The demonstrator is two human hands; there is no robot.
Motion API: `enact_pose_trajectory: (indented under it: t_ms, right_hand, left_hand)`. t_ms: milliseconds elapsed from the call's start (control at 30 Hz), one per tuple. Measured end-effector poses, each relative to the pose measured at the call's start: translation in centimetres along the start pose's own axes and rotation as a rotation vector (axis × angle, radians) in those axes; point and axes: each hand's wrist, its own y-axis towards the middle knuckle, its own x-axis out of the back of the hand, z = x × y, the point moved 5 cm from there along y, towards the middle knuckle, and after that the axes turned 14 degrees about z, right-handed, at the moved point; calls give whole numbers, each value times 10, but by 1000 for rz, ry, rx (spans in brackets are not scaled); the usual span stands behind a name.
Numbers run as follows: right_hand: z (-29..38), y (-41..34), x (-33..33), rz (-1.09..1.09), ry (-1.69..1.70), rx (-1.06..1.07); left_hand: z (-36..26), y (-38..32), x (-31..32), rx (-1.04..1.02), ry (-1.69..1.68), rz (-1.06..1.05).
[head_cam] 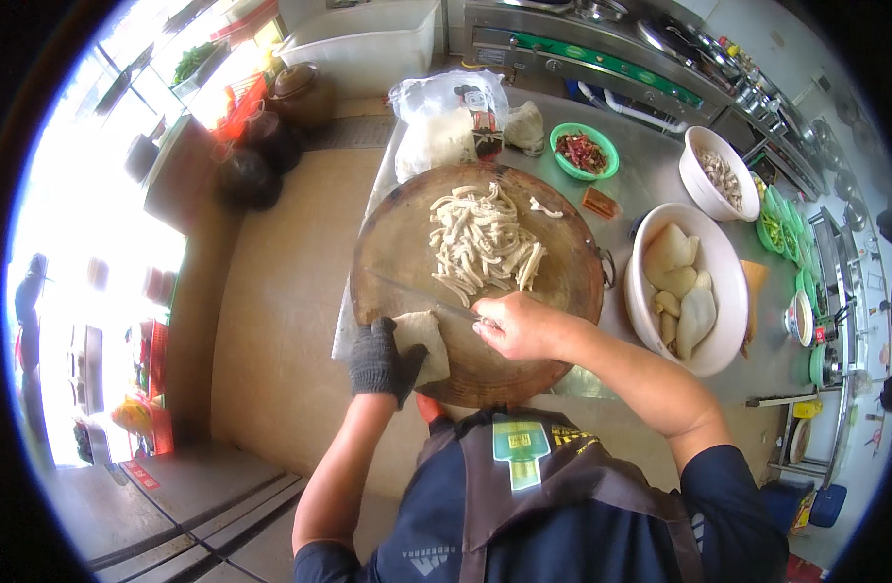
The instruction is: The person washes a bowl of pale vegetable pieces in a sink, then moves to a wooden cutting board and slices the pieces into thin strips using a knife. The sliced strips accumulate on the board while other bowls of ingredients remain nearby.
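My left hand, in a dark knit glove, lies over the left edge of a pale flat slab of food, probably tripe or meat, with the thumb across it. The slab is at the near left of a round wooden chopping block. Bare, my right hand grips a knife by its handle. Its blade looks thin from above and points left across the block, beyond the slab. A pile of cut pale strips lies just past the blade, and a small loose piece sits to its right.
Right of the block, a large white bowl holds more pale pieces. Beyond it are a white bowl of strips and a green bowl of dried chillies. A plastic bag touches the far side. The steel table's edge runs along the left.
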Motion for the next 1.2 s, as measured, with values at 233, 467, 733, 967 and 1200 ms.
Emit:
enact_pose_trajectory:
  t_ms: [233, 467, 733, 967, 1200]
  right_hand:
    - [2, -24, -1, 78, 126, -105]
    - [4, -43, -2, -7, 194, -146]
    - [33, -46, -6, 26, -93, -62]
    - [40, -9, -17, 77, -83, -87]
    - [3, 15, 9, 30, -83, -106]
  left_hand:
    - [-33, 36, 0, -471, 262, 94]
    - [-31, 10, -6, -693, 431, -206]
    - [-24, 17, -22, -550, 299, -213]
    - [-21, 16, -21, -659, 226, -245]
    - [-16, 12, -18, -663, 151, -352]
